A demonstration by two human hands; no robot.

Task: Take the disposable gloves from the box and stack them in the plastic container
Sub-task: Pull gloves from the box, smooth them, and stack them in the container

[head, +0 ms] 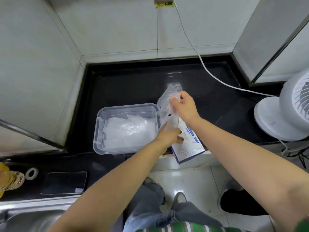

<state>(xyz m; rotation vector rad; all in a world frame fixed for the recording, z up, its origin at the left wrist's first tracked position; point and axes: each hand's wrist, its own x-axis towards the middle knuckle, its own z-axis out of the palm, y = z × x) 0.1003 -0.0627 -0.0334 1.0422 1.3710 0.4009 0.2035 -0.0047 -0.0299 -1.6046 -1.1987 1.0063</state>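
Right hand [184, 107] pinches the glove [163, 102] at its far end. Left hand [168, 135] grips the near end, fingertips hidden by film. The glove's long axis runs near to far between the hands, its outline hard to trace. The box [189, 148] lies partly covered just beneath the left hand. The container [99, 124] sits left of both, with stacked gloves [127, 129] inside.

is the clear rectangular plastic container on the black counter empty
No, a pile of translucent disposable gloves lies inside the clear rectangular plastic container.
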